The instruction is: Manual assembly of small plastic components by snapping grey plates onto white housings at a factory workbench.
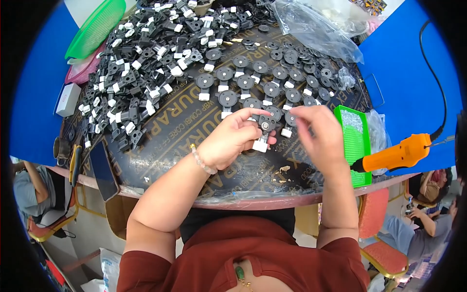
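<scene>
My left hand (233, 136) is closed around a black plastic bracket (265, 125) with a white tip pointing toward me. It is held above the table, in front of several rows of similar pieces. To its right is my right hand (321, 134), its fingers blurred by motion and bent toward the bracket; whether they hold anything cannot be made out. Behind both hands stand rows of black brackets topped with round discs (227, 99), their white tips facing me. Loose black discs (311, 68) lie in a heap farther back on the right.
A large pile of black brackets with white tips (141, 63) covers the left side. At the right are a green tray (353, 146) of small metal parts and an orange electric screwdriver (399, 152) on a cord. A phone (103, 168) and pliers (75, 163) lie at left.
</scene>
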A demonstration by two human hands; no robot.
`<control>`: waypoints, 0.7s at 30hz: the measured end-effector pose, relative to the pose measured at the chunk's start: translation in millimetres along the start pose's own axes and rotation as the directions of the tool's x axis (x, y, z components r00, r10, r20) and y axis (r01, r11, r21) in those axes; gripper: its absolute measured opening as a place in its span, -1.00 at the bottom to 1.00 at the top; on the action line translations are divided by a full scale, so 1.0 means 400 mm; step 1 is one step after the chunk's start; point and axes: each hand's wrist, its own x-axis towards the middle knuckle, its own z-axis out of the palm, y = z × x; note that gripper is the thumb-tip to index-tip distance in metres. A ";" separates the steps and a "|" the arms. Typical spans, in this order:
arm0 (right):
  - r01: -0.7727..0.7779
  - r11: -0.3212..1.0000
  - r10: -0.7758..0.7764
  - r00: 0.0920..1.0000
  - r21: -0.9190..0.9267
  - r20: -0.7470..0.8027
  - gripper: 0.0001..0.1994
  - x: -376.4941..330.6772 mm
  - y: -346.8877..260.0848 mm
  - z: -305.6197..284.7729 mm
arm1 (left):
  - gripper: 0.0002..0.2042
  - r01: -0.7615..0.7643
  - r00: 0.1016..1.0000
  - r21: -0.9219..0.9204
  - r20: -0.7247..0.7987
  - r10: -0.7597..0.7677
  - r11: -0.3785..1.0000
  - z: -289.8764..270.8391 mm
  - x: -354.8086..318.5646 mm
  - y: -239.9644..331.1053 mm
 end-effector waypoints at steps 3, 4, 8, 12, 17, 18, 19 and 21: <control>-0.222 0.973 0.216 0.973 -0.068 -0.084 -0.74 -0.021 0.038 -0.040 | -0.66 0.021 0.998 -0.005 -0.052 -0.021 1.000 0.004 -0.002 0.009; -0.286 0.955 0.278 0.955 -0.073 -0.104 -0.73 -0.031 0.053 -0.048 | -0.70 -0.015 0.997 0.036 -0.075 0.017 0.999 -0.003 0.004 0.001; -0.438 0.842 0.449 0.893 -0.315 -0.040 -0.77 -0.067 0.104 -0.083 | -0.73 -0.073 0.991 0.094 -0.103 0.082 0.993 -0.012 0.006 0.000; -0.563 0.659 0.590 0.798 -0.499 -0.122 -0.78 -0.037 0.170 -0.119 | -0.74 -0.068 0.986 0.115 -0.143 0.085 0.991 -0.017 0.005 0.004; -0.512 0.654 0.561 0.822 -0.557 -0.097 -0.78 0.077 0.372 -0.059 | -0.75 -0.094 0.981 0.123 -0.157 0.112 0.988 -0.014 0.001 0.009; -0.538 0.630 0.609 0.790 -0.559 -0.074 -0.74 0.102 0.421 -0.036 | -0.74 -0.107 0.979 0.128 -0.160 0.127 0.986 -0.015 0.002 0.012; -0.562 0.608 0.654 0.755 -0.561 -0.049 -0.70 0.121 0.467 -0.009 | -0.74 -0.108 0.978 0.131 -0.162 0.129 0.985 -0.015 0.001 0.013; -0.595 0.544 0.747 0.665 -0.592 0.018 -0.65 0.122 0.565 0.029 | -0.74 -0.125 0.974 0.113 -0.176 0.144 0.986 -0.014 0.010 0.012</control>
